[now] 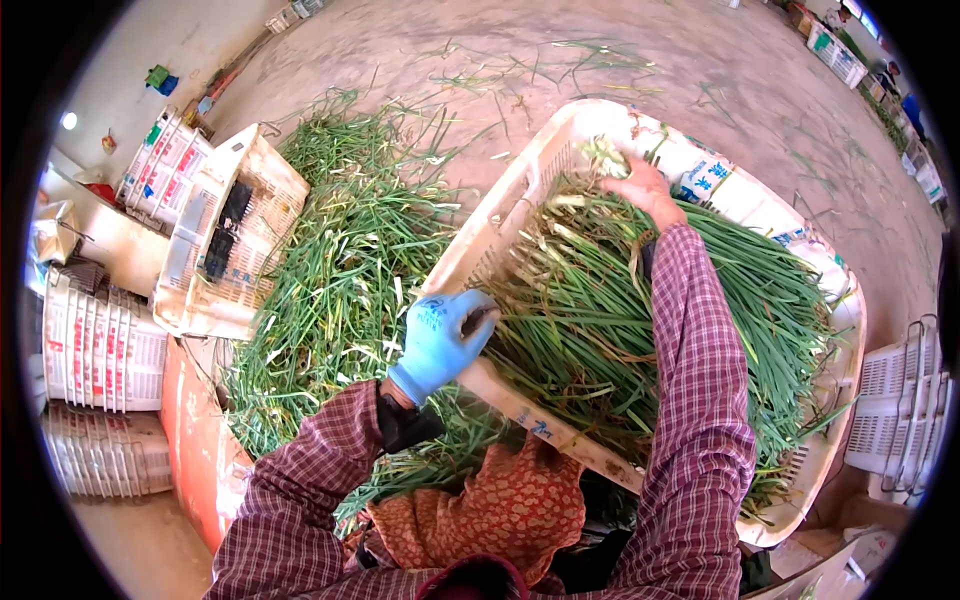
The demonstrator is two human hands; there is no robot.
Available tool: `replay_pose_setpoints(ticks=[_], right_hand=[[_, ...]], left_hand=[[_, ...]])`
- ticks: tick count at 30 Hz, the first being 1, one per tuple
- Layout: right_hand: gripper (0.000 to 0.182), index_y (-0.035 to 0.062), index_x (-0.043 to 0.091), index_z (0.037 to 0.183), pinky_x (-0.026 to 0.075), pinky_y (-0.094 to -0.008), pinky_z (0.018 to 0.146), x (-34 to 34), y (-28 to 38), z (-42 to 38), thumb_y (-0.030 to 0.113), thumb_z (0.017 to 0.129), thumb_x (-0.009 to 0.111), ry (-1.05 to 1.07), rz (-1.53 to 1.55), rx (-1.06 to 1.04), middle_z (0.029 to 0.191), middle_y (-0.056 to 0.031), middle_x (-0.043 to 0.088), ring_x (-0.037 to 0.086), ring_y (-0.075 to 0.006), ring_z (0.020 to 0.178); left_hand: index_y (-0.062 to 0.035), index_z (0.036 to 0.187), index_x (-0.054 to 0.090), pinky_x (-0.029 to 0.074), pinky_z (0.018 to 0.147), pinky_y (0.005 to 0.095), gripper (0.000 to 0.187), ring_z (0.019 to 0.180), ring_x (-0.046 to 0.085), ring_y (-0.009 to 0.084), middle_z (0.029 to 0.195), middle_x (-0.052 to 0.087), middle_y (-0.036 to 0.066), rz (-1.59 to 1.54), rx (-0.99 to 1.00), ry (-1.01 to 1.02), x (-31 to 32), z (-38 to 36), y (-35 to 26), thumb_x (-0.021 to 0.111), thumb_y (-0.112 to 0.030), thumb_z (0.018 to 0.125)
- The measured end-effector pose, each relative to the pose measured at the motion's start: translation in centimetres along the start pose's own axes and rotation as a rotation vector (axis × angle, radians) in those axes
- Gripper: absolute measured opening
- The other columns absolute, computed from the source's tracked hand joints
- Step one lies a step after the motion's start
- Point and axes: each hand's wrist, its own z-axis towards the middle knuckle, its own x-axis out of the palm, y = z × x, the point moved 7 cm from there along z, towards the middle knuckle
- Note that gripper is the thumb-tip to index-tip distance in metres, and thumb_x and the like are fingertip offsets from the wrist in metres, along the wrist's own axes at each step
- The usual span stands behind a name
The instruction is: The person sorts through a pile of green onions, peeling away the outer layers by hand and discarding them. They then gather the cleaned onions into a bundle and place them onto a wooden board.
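Observation:
A large cream plastic basket [487, 222] stands in front of me, filled with long green stalks [590, 310] with pale root ends. My right hand [645, 190], bare, is at the basket's far side, its fingers closed round the pale ends of a small bunch [605, 157]. My left hand [445, 335], in a blue glove, is over the basket's near left rim. Its fingers are curled toward the thumb; whether something thin is between them cannot be made out.
Loose green leaves [340, 260] form a pile left of the basket. A smaller tilted crate [275, 200] holds dark items. Stacked white baskets stand at left [105, 345] and right [890, 410]. People and crates are at the far right.

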Motion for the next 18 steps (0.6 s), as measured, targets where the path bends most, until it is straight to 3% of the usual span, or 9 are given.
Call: replay_pose_setpoints(ticks=[4, 5, 8, 9, 10, 12, 14, 16, 18], right_hand=[[0.077, 0.0011, 0.053, 0.128, 0.044, -0.0342, 0.095, -5.1, 0.4, -2.4, 0.046, 0.069, 0.074, -0.109, 0.369, -0.069, 0.107, -0.0167, 0.066, 0.062, -0.0265, 0.102], [0.072, -0.0003, 0.054, 0.126, 0.046, -0.0326, 0.093, -6.6, 0.7, -3.2, 0.039, 0.070, 0.076, -0.251, 0.514, -0.174, 0.103, -0.0139, 0.068, 0.062, -0.0245, 0.099], [0.064, -0.0017, 0.056, 0.122, 0.048, -0.0300, 0.090, -12.8, 4.2, -9.2, 0.033, 0.073, 0.077, -0.408, 0.665, -0.219, 0.101, -0.0122, 0.068, 0.063, -0.0197, 0.093], [0.061, -0.0006, 0.056, 0.121, 0.049, -0.0306, 0.088, -15.0, 4.9, -10.6, 0.033, 0.074, 0.077, -0.498, 0.607, -0.274, 0.101, -0.0117, 0.067, 0.063, -0.0184, 0.092], [0.058, 0.0006, 0.057, 0.120, 0.050, -0.0312, 0.087, -17.3, 5.8, -12.1, 0.033, 0.076, 0.076, -0.587, 0.546, -0.329, 0.101, -0.0111, 0.067, 0.063, -0.0172, 0.091], [0.053, 0.0046, 0.055, 0.121, 0.051, -0.0312, 0.085, -22.6, 9.4, -17.2, 0.033, 0.081, 0.073, -0.648, 0.455, -0.438, 0.099, -0.0092, 0.065, 0.063, -0.0170, 0.093], [0.054, 0.0034, 0.053, 0.127, 0.051, -0.0358, 0.088, -28.1, 8.9, -19.2, 0.035, 0.085, 0.067, -0.728, 0.456, -0.440, 0.114, -0.0086, 0.063, 0.063, -0.0182, 0.099], [0.028, 0.0004, 0.061, 0.107, 0.049, -0.0250, 0.068, -30.9, 15.3, -27.6, 0.013, 0.083, 0.068, -0.931, 0.741, -0.696, 0.090, -0.0027, 0.065, 0.060, -0.0119, 0.077], [0.022, 0.0002, 0.064, 0.100, 0.049, -0.0253, 0.067, -32.6, 16.2, -31.6, 0.015, 0.084, 0.067, -0.925, 0.876, -0.704, 0.088, -0.0027, 0.064, 0.060, -0.0109, 0.075]], left_hand=[[-0.0056, 0.084, 0.066, 0.049, 0.058, 0.0310, 0.009, 0.064, 0.065, 0.0219, 0.074, 0.066, 0.009, -0.038, -0.031, 0.002, -0.1, 0.1, -0.1, 0.068, -0.014, 0.081], [-0.0086, 0.079, 0.062, 0.048, 0.058, 0.0378, 0.011, 0.063, 0.063, 0.0289, 0.070, 0.064, 0.010, -0.074, -0.037, -0.034, -0.1, 0.1, -0.1, 0.067, -0.018, 0.081], [-0.0091, 0.080, 0.064, 0.049, 0.059, 0.0360, 0.009, 0.063, 0.063, 0.0283, 0.070, 0.064, 0.010, -0.065, -0.014, -0.080, -0.4, 0.0, -0.1, 0.067, -0.018, 0.080], [-0.0102, 0.086, 0.065, 0.050, 0.062, 0.0350, 0.010, 0.066, 0.064, 0.0267, 0.072, 0.065, 0.008, -0.138, -0.037, -0.082, -0.4, 0.0, 0.1, 0.067, -0.018, 0.080], [-0.0102, 0.097, 0.063, 0.050, 0.072, 0.0372, 0.022, 0.079, 0.064, 0.0277, 0.084, 0.065, 0.009, -0.097, -0.033, -0.080, 0.5, -0.3, 1.7, 0.070, -0.017, 0.077], [-0.0084, 0.107, 0.059, 0.047, 0.083, 0.0404, 0.038, 0.093, 0.060, 0.0311, 0.098, 0.062, 0.012, 0.097, 0.196, -0.281, -1.4, 0.1, -0.4, 0.072, -0.017, 0.072], [-0.0066, 0.109, 0.057, 0.043, 0.090, 0.0429, 0.045, 0.101, 0.055, 0.0336, 0.106, 0.058, 0.014, 0.101, 0.125, -0.429, -3.1, -0.1, -1.5, 0.074, -0.017, 0.068], [-0.0036, 0.109, 0.057, 0.047, 0.086, 0.0443, 0.044, 0.096, 0.059, 0.0368, 0.100, 0.062, 0.018, 0.148, 0.098, -0.548, -3.5, -0.3, -0.9, 0.072, -0.021, 0.071], [-0.0007, 0.110, 0.056, 0.050, 0.079, 0.0462, 0.045, 0.089, 0.062, 0.0415, 0.093, 0.065, 0.022, 0.044, -0.434, -0.159, -0.5, 0.1, 6.1, 0.069, -0.025, 0.074]])
